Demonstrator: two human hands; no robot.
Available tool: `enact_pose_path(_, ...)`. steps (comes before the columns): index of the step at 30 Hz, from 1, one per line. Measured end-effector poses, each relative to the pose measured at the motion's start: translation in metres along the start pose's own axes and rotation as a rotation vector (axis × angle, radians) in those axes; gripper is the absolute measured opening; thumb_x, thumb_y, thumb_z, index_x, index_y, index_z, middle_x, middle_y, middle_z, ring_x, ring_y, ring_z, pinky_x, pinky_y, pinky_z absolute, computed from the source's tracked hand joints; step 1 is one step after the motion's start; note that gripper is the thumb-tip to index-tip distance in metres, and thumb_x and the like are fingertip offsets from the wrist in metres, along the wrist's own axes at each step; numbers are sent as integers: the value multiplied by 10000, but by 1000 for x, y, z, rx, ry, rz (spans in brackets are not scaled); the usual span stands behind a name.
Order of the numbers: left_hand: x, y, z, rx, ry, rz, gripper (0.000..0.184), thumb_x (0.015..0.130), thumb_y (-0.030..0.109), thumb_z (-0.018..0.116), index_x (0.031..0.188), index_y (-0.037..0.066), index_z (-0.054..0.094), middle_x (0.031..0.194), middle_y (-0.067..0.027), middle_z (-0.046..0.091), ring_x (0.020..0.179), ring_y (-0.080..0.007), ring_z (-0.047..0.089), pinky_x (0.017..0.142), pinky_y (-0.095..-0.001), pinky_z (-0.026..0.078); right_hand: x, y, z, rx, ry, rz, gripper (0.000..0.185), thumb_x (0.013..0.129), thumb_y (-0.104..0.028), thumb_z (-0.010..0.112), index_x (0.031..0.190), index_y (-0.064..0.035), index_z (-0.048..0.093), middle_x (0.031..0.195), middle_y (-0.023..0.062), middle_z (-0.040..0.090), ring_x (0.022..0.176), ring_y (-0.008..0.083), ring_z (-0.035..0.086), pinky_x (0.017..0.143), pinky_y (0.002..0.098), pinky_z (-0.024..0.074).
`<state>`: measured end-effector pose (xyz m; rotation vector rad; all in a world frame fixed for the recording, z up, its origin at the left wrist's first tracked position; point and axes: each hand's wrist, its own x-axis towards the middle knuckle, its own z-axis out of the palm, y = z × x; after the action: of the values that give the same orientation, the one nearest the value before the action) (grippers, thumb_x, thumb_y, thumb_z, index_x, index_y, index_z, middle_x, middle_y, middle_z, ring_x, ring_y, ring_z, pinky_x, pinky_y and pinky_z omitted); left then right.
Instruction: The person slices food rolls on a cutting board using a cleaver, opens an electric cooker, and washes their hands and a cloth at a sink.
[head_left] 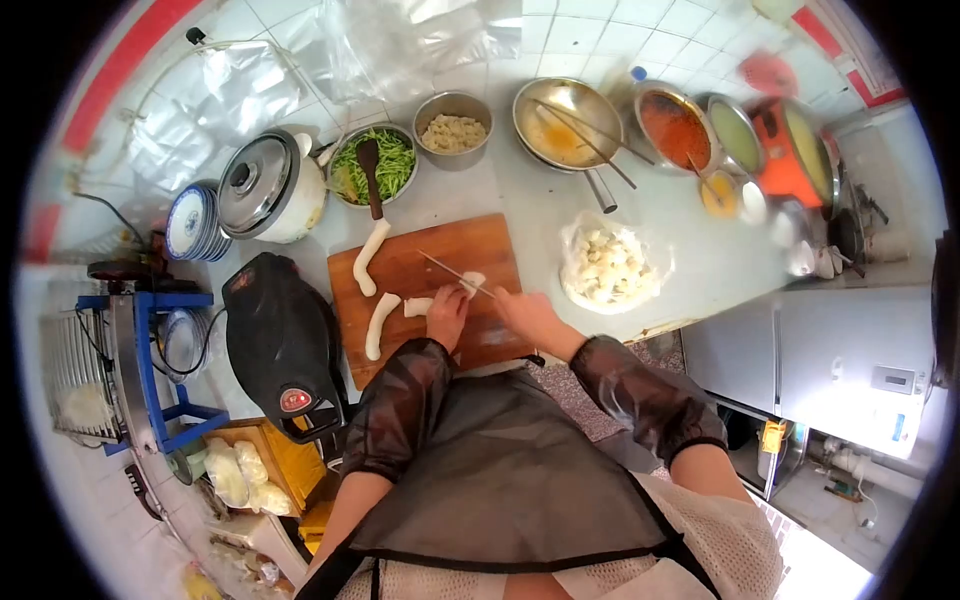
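Observation:
My right hand [530,318] is wrapped round the handle of a knife [450,270], whose thin blade points to the upper left above a wooden cutting board [480,240]. Close to the blade, my left hand [446,316] has its fingers bent and pressed together on a white dough roll [417,307], which is partly hidden by that hand. Just beyond the knife lies a cut white dough piece [474,281]. Two more lengths lie on the left of the board: an upper dough roll [370,258] and a lower dough roll [381,327].
A plastic bag of white chunks [608,268] lies right of the board. Behind stand a bowl of chopped greens [390,140], a metal pot [453,130], a pan with chopsticks [550,140] and a red sauce pot [672,128]. A black electric appliance [280,330] borders the board's left.

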<state>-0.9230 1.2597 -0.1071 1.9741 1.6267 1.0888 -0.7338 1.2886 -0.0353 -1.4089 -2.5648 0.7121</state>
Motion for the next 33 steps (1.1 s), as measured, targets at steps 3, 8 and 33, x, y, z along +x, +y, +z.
enact_pose_path(3, -1, -2, 3, 24, 52, 34, 128, 806, 11, 641, 933, -5, 630, 992, -141, 607, 923, -337, 587, 789, -399, 495, -1, 1, 17, -89, -172, 85, 334, 929, -210, 498, 1237, -86, 457, 666, 164, 642, 595, 377, 625, 526, 489, 478)
enact_pose_path(8, -1, 0, -8, -27, 2, -8, 125, 802, 10, 641, 926, -8, 627, 967, -148, 596, 932, -356, 569, 799, -422, 478, 41, -17, 38, 111, 172, -35, 190, 932, -213, 485, 1063, -76, 498, 689, 182, 639, 626, 391, 626, 564, 509, 482)
enact_pose_path(33, -9, -6, -17, 50, -49, -5, 74, 806, 28, 597, 873, -5, 598, 920, -172, 575, 899, -380, 550, 774, -452, 461, 43, -22, 54, -27, 145, 23, 146, 917, -218, 485, 981, -87, 489, 645, 152, 627, 617, 382, 629, 560, 482, 491)
